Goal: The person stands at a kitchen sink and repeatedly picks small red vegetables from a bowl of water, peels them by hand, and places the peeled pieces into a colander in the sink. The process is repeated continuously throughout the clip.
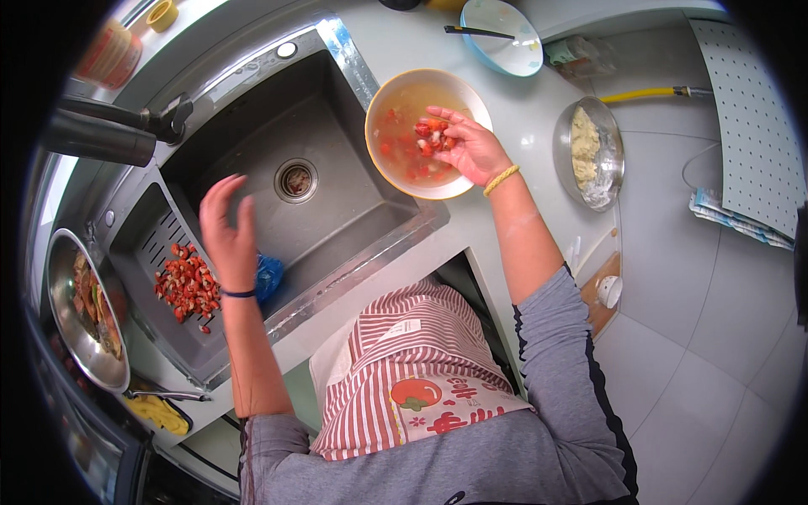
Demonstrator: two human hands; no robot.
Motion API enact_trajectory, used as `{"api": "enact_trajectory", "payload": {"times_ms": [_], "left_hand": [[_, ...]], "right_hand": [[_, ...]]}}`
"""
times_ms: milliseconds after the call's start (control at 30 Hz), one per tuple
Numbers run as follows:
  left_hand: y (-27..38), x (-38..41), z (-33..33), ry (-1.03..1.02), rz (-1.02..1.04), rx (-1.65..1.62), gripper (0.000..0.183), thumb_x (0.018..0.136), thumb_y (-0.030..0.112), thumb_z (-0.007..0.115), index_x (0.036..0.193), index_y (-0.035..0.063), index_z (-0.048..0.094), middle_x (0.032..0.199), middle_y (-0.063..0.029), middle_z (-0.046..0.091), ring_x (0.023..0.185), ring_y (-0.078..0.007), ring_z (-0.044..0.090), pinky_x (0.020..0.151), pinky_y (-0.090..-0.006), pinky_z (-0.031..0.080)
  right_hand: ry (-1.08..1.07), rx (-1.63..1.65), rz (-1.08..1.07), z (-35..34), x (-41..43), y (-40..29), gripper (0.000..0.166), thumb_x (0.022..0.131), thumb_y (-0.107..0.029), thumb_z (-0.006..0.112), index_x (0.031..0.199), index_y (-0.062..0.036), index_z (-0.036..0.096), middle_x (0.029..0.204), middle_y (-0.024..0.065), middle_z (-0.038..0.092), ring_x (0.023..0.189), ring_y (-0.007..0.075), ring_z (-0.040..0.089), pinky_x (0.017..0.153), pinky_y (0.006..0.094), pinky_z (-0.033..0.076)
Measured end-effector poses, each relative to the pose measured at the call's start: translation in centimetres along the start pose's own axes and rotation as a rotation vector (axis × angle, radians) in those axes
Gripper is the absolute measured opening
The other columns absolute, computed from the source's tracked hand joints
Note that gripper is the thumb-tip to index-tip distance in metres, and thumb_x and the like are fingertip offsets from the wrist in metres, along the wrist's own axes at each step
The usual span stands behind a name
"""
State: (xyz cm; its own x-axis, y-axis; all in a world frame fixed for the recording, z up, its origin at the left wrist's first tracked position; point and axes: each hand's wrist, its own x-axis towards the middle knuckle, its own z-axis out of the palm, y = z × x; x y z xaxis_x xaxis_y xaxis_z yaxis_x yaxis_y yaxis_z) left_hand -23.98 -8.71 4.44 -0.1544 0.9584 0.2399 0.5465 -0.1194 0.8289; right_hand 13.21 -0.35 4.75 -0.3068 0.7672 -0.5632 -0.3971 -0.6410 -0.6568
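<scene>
My right hand [475, 150] holds a small handful of red-and-white crayfish tails [433, 137] over a round, orange-rimmed bowl [473, 120]. Cloudy brownish water [410, 101] fills much of this bowl, with more red pieces under the surface. My left hand [228, 237] hovers above the sink, its fingers apart and nothing in them. Below and to its left, a heap of crayfish tails [189, 282] lies in the slotted side basin [136, 233]. A blue plastic bag [268, 278] shows partly behind my left wrist.
The large grey sink basin [341, 158] has a drain [296, 181] holding scraps. A black faucet [107, 129] reaches in from the left. Nearby are a steel pan with food [60, 278], a yellow cloth [158, 413], a blue-rimmed bowl [505, 47] and a steel bowl of dough [587, 151].
</scene>
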Motion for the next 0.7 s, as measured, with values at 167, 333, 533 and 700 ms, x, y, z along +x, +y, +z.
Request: {"api": "enact_trajectory", "payload": {"times_ms": [167,333,533,700], "left_hand": [[8.0,1.6,8.9,-0.375,-0.286,-0.856,0.025,0.088,0.004,0.055,0.113,0.0013,0.056,0.108,-0.0053,0.056,0.103,-0.0132,0.053,0.088,-0.0251,0.043],[9.2,2.8,18.7,-0.426,-0.782,-1.237,0.040,0.091,0.007,0.049,0.130,0.0038,0.043,0.121,-0.0070,0.051,0.107,-0.0173,0.051,0.087,-0.0271,0.044],[9.9,3.4,21.6,-0.376,-1.103,-1.237,0.034,0.092,0.003,0.045,0.126,0.0021,0.041,0.118,-0.0100,0.052,0.106,-0.0184,0.053,0.091,-0.0320,0.043],[9.8,3.5,21.8,-0.298,-1.104,-1.360,0.025,0.093,0.006,0.049,0.118,0.0038,0.046,0.107,-0.0082,0.056,0.098,-0.0161,0.056,0.087,-0.0288,0.046]], "right_hand": [[0.236,-0.278,-0.087,0.7,0.4,1.4,0.027,0.091,-0.004,0.050,0.118,0.0008,0.050,0.110,0.0106,0.057,0.098,0.0170,0.057,0.088,0.0338,0.048],[0.306,-0.333,-0.124,1.0,0.7,1.8,0.023,0.089,-0.006,0.055,0.112,-0.0001,0.054,0.100,0.0082,0.060,0.090,0.0142,0.058,0.082,0.0307,0.049],[0.312,-0.226,-0.153,1.4,0.6,1.8,0.019,0.088,-0.006,0.057,0.107,-0.0038,0.055,0.101,0.0049,0.061,0.094,0.0147,0.059,0.084,0.0277,0.047],[0.244,-0.192,-0.299,1.9,0.3,2.5,0.019,0.087,-0.003,0.056,0.106,-0.0028,0.056,0.102,0.0063,0.062,0.095,0.0139,0.057,0.085,0.0271,0.045]]}}
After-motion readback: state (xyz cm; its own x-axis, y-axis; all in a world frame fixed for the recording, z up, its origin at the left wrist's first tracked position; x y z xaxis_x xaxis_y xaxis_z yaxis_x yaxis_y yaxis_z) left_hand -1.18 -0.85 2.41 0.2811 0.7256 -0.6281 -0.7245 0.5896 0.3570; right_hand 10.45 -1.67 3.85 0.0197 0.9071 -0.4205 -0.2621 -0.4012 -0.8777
